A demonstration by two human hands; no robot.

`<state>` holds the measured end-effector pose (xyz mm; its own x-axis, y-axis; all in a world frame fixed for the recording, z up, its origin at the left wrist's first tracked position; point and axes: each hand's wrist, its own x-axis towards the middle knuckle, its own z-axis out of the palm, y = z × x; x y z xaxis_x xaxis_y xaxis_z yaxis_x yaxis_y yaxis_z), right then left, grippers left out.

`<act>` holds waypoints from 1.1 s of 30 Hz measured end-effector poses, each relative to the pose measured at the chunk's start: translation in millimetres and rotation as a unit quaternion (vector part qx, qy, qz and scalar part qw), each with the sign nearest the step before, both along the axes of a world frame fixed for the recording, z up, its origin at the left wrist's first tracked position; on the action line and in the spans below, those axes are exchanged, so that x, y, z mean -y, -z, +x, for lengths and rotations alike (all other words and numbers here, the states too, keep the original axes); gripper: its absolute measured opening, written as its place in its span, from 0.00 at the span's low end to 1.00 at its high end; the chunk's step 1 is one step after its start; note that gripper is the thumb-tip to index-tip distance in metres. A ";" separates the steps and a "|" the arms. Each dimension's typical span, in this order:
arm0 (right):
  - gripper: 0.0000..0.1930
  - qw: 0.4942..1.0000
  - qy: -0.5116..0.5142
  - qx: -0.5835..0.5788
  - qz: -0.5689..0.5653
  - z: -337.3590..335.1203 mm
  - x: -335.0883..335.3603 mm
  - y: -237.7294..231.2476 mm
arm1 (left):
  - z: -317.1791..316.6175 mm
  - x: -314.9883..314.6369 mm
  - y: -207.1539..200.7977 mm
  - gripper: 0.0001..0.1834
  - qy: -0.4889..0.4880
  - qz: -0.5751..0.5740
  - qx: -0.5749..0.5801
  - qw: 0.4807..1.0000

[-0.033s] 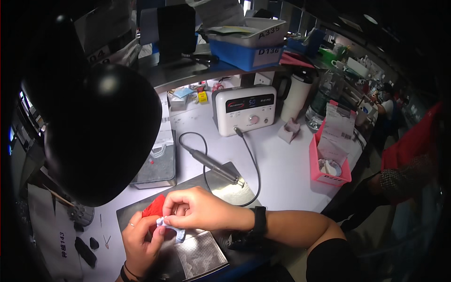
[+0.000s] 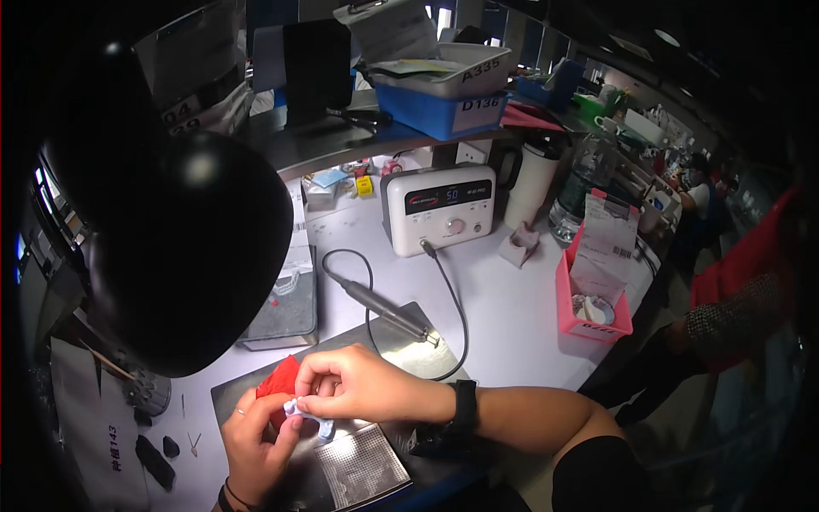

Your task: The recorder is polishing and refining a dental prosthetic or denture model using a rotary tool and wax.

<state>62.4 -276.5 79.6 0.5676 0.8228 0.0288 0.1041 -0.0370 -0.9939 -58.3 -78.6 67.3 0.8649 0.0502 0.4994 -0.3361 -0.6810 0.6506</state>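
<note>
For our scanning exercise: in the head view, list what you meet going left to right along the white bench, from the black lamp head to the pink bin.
Lamp head → grey tray → handpiece → white control box → small pink block → pink bin.

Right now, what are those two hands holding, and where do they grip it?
Both hands pinch a small pale blue-white piece: the left hand from below, the right hand from above at its upper edge. A red piece sits behind; which hand grips it cannot be told.

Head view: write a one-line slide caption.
Both hands, left and right, pinch a small pale blue piece beside red material over a metal tray.
</note>
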 end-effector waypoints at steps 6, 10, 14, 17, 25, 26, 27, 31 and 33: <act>0.08 0.989 0.034 0.131 0.053 -4.6 -4.7 8.1 | 2.0 -2.8 6.1 0.09 -0.015 0.023 0.014 1.000; 0.07 0.983 0.041 0.160 0.076 -3.9 -4.3 15.7 | 2.2 -5.9 9.3 0.09 -0.021 -0.005 -0.012 1.000; 0.06 0.993 0.040 0.101 0.037 -5.0 -7.0 15.0 | 1.9 -7.2 5.2 0.09 -0.017 0.026 0.004 1.000; 0.06 0.992 0.051 0.108 0.034 -7.0 -10.7 14.6 | -0.3 -7.9 2.7 0.09 -0.018 0.026 -0.040 0.999; 0.08 0.988 0.035 0.137 0.068 0.7 -5.5 21.2 | 4.1 -2.0 4.5 0.09 -0.014 0.011 -0.021 1.000; 0.08 0.989 0.037 0.130 0.055 1.7 -5.8 21.7 | 2.9 -2.9 3.5 0.09 -0.023 0.001 -0.028 0.999; 0.08 0.991 0.030 0.124 0.044 3.1 -7.6 21.9 | 2.5 -4.5 2.4 0.09 -0.022 0.022 -0.050 0.998; 0.07 0.974 0.031 0.222 0.046 8.9 -7.2 24.7 | 1.0 -13.5 -0.7 0.10 -0.041 0.059 -0.075 0.995; 0.07 0.957 0.029 0.288 0.014 17.5 -2.7 27.0 | 5.7 -19.6 1.0 0.10 -0.048 0.098 0.032 0.994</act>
<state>79.9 -273.8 52.6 0.4956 0.7843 0.3732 0.6337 -0.0327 -0.7729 -52.6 -59.1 66.3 0.8267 0.0283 0.5619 -0.2995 -0.8234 0.4820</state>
